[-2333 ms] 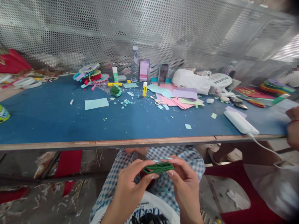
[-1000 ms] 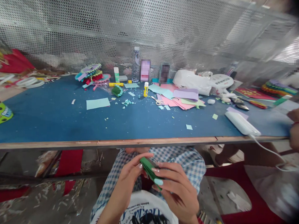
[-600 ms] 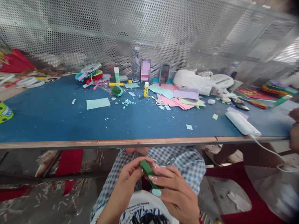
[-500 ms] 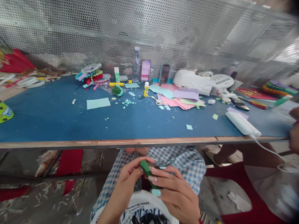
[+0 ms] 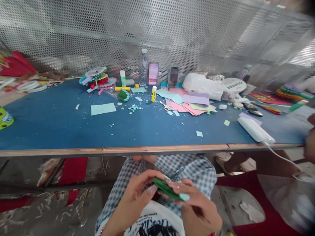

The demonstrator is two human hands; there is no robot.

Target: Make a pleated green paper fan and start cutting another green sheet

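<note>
Below the table's front edge, over my lap, both hands pinch a folded green paper strip point(image 5: 166, 188). My left hand point(image 5: 139, 194) grips its left end between thumb and fingers. My right hand point(image 5: 197, 210) lies over its right end, fingers closed along the paper, with pale blue nails showing. The strip lies nearly flat, tilted down to the right. Checked blue-and-white trousers point(image 5: 194, 167) are under my hands.
The blue table point(image 5: 56, 124) carries coloured paper sheets point(image 5: 189, 103), scissors point(image 5: 165, 106), glue sticks point(image 5: 153, 93), a water bottle point(image 5: 142, 67), pleated paper fans point(image 5: 95, 78), scraps and a white power bank point(image 5: 255, 130) with a cable. Another person's hand point(image 5: 313, 140) is at the right edge. A perforated metal screen point(image 5: 160, 32) stands behind.
The green strip has turned from steeply tilted to nearly flat. My right hand has slid lower and to the right over it; my left thumb has moved under its left end.
</note>
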